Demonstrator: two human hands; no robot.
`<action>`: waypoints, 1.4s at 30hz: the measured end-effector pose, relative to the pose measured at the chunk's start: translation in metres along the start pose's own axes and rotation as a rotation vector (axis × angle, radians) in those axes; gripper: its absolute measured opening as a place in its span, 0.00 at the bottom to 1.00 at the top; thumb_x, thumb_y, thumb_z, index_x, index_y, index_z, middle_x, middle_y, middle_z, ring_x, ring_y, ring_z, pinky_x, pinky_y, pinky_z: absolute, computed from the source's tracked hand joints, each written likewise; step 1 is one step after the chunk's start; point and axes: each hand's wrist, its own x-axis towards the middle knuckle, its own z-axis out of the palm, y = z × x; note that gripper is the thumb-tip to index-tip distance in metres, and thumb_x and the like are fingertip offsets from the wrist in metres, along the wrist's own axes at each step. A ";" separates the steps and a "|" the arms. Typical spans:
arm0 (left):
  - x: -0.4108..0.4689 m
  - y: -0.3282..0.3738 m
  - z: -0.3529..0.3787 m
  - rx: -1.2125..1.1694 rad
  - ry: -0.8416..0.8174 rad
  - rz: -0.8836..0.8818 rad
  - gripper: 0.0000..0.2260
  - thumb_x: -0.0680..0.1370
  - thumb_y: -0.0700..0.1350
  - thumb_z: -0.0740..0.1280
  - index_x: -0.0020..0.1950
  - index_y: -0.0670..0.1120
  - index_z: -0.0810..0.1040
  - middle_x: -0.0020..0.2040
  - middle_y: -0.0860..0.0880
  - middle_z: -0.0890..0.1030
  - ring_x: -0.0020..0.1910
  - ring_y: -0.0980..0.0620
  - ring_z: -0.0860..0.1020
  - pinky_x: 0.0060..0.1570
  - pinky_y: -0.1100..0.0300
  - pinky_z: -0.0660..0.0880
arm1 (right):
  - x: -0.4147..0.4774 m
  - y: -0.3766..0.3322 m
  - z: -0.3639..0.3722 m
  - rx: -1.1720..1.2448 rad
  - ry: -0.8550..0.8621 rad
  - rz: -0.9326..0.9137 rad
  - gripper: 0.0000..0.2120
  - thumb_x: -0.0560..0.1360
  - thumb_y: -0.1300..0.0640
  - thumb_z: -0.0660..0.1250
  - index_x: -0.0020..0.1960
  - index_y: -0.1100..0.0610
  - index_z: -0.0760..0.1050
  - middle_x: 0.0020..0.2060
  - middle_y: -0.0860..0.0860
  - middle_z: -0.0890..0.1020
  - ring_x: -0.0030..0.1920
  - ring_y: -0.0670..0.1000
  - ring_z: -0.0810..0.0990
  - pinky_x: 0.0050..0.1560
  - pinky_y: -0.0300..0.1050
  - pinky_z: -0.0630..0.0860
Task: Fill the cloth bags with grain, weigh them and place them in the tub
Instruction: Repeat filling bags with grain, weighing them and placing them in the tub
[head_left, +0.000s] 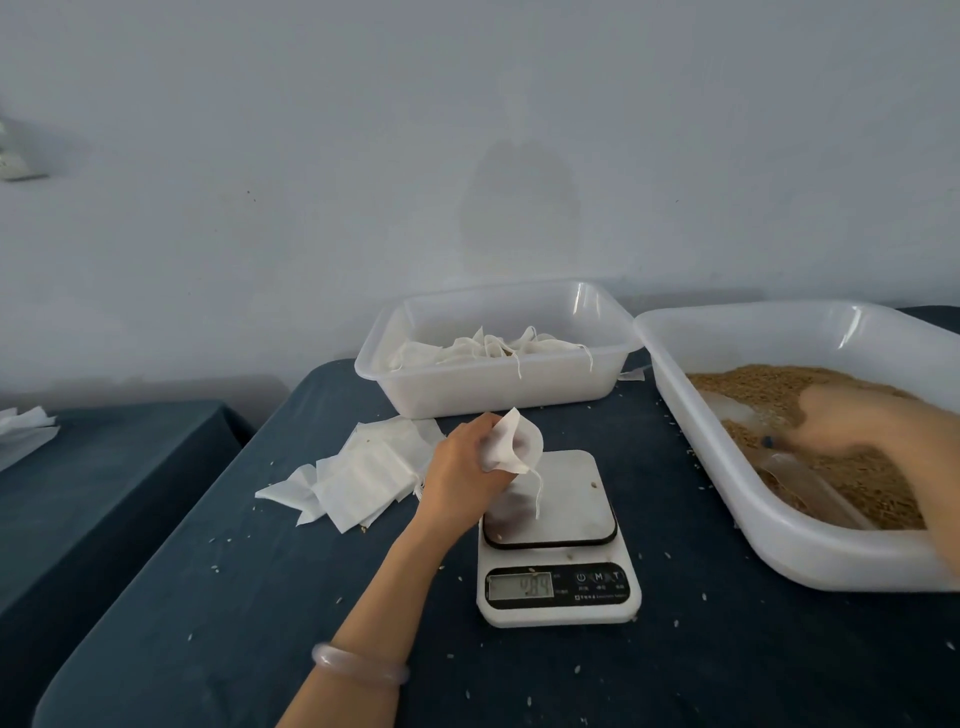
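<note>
From the head camera, the left hand (467, 462) is pinching a small white cloth bag (511, 441) and holding it up just over the scale (556, 540). The bag's mouth is gaping open and its string is hanging down. The right hand (852, 421) is looking blurry, sitting in the brown grain (769, 384) inside the big tub (727, 499) by a clear scoop (810, 483); I cannot tell if it is gripping. Behind the scale, a small tub (498, 395) is holding tied white filled bags (488, 351). Flat empty bags (363, 473) are lying in a heap on the dark desk (234, 597), near the left hand
</note>
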 end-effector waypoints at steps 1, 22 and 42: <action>0.000 -0.001 0.000 0.006 0.001 0.002 0.24 0.66 0.50 0.64 0.59 0.41 0.78 0.47 0.47 0.81 0.49 0.44 0.76 0.51 0.47 0.75 | 0.001 0.002 0.005 0.000 -0.034 0.004 0.21 0.79 0.42 0.63 0.54 0.62 0.74 0.47 0.52 0.77 0.44 0.49 0.75 0.43 0.40 0.71; 0.000 -0.016 0.004 0.030 -0.006 -0.005 0.08 0.73 0.40 0.71 0.50 0.49 0.77 0.41 0.50 0.80 0.41 0.46 0.76 0.44 0.51 0.75 | 0.004 -0.009 0.013 0.346 -0.075 -0.032 0.14 0.84 0.54 0.54 0.53 0.62 0.73 0.36 0.52 0.74 0.38 0.51 0.74 0.46 0.45 0.73; -0.001 -0.028 0.002 -0.038 -0.019 -0.013 0.14 0.71 0.37 0.71 0.42 0.56 0.74 0.40 0.49 0.80 0.40 0.45 0.78 0.41 0.49 0.74 | 0.047 -0.010 0.021 0.629 -0.051 -0.088 0.12 0.84 0.56 0.54 0.62 0.60 0.69 0.49 0.60 0.80 0.28 0.47 0.72 0.27 0.40 0.70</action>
